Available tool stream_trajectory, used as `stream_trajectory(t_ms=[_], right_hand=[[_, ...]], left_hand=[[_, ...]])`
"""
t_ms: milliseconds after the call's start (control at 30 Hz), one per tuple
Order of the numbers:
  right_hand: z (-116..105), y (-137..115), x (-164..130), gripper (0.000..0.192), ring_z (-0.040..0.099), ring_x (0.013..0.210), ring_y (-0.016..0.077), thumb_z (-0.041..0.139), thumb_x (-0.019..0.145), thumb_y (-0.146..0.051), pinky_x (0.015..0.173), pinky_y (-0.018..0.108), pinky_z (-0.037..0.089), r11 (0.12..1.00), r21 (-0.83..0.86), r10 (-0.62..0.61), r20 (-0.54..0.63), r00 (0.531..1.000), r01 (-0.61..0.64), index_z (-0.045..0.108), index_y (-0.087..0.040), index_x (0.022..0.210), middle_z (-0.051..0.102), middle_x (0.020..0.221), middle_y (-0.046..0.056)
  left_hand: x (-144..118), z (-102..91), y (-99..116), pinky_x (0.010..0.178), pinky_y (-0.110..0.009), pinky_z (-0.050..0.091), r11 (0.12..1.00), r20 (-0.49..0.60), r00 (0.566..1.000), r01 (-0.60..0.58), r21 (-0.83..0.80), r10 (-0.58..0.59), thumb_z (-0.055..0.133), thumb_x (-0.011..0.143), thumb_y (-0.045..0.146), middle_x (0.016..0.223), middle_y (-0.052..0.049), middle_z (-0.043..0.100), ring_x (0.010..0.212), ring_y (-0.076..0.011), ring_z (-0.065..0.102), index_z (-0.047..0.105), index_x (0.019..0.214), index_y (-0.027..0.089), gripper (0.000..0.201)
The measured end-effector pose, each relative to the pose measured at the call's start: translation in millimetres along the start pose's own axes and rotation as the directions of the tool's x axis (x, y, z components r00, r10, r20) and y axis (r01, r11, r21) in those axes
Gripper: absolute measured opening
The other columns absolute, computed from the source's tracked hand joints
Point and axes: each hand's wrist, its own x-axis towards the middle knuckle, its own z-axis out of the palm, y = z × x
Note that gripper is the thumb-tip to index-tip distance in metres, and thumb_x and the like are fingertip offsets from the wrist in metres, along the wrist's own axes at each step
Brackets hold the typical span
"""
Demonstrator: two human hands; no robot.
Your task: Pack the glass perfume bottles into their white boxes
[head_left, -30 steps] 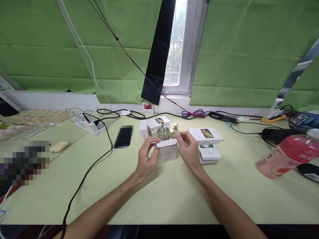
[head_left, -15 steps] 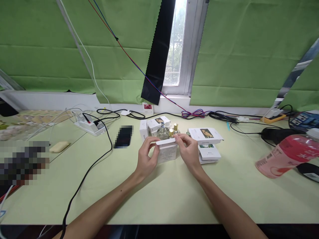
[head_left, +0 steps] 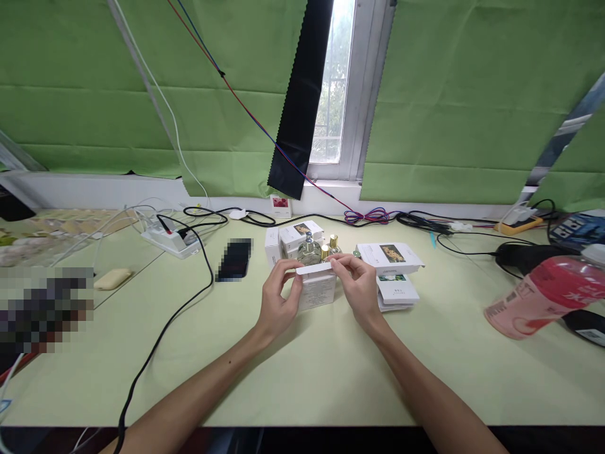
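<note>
A small white carton point(head_left: 317, 289) stands upright on the pale green surface point(head_left: 302, 372) just left of the frame's centre, and both hands are closed on it. The left hand point(head_left: 278, 296) wraps the carton's left side, fingers curled round the wall and thumb near the top edge. The right hand point(head_left: 359, 287) grips the right side, its fingertips pinching the white top flap point(head_left: 314, 269), which lies nearly level across the carton's mouth. Directly behind the carton, toward the window, stand glass perfume bottles point(head_left: 309, 251), some with gold caps, and further white boxes point(head_left: 293, 238) beside them. Just right of the right hand lies a stack of flat white cartons point(head_left: 394, 268) printed with pictures. Left of the boxes rests a dark phone point(head_left: 235, 258), and a black cable point(head_left: 174, 309) runs from the lower left edge up to a white power strip point(head_left: 167, 239) in the left middle. At the right edge a pink bottle point(head_left: 543, 296) lies on its side. Green cloth point(head_left: 454, 94) covers the wall across the upper frame on both sides of a window point(head_left: 333, 88).
</note>
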Motion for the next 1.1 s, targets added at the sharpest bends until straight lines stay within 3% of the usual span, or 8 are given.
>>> stream_trajectory(t_ms=[367, 667, 1100], right_hand=[[0.1, -0.8, 0.0, 0.026, 0.068, 0.093, 0.0236, 0.07, 0.085, -0.038, 0.088, 0.036, 0.051, 1.0, -0.009, 0.014, 0.003, 1.0, -0.014, 0.065, -0.02, 0.068, 0.075, 0.092, 0.007], [-1.6, -1.0, 0.6, 0.029, 0.067, 0.096, 0.0244, 0.068, 0.087, -0.038, 0.092, 0.038, 0.049, 0.999, -0.038, -0.004, 0.027, 1.0, 0.005, 0.06, -0.021, 0.065, 0.074, 0.095, 0.007], [-1.2, -0.2, -0.2, 0.026, 0.066, 0.094, 0.0236, 0.067, 0.087, -0.036, 0.093, 0.038, 0.048, 0.999, -0.042, -0.026, 0.008, 1.0, 0.026, 0.065, -0.021, 0.066, 0.073, 0.093, 0.006]], left_hand=[[0.5, -1.1, -1.0, 0.084, -0.031, 0.056, 1.0, -0.001, 1.0, -0.02, -0.009, 0.02, 0.051, 0.101, 0.026, 0.104, -0.007, 0.064, 0.099, -0.0179, 0.063, 0.062, 0.109, 0.022, 0.014], [-0.5, -4.3, -4.3, 0.089, -0.036, 0.055, 0.997, 0.044, 0.997, -0.07, 0.013, 0.069, 0.054, 0.099, 0.03, 0.111, -0.009, 0.064, 0.106, -0.0211, 0.061, 0.062, 0.115, 0.023, 0.019], [3.5, 0.1, 3.3, 0.088, -0.034, 0.056, 0.998, -0.004, 1.0, -0.005, 0.065, 0.005, 0.059, 0.098, 0.033, 0.107, -0.007, 0.068, 0.102, -0.0195, 0.065, 0.07, 0.105, 0.023, 0.016]])
